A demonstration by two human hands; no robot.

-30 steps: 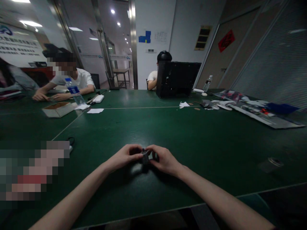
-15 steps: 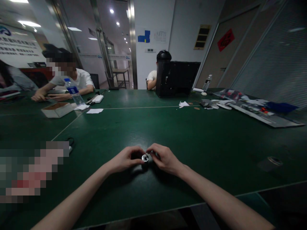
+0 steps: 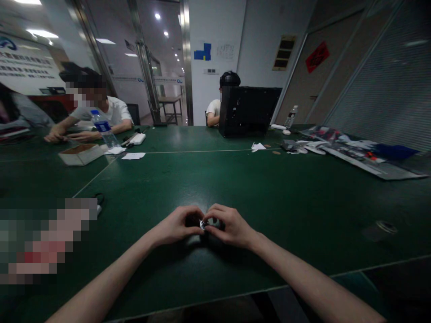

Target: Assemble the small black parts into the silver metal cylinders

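Note:
My left hand and my right hand meet just above the green table, near its front edge. Between their fingertips sits a small dark part with a shiny metal ring. Both hands are closed in a pinch on it. Most of the part is hidden by my fingers, so its shape is unclear.
A cardboard box, a water bottle and papers lie at the far left by a seated person. A black monitor with another person behind stands at the back. Clutter covers the far right. A round fitting sits in the table at right.
The small part has been turned between my fingers, so its shiny ring end now shows. My hands have closed more tightly round it and sunk slightly toward the table.

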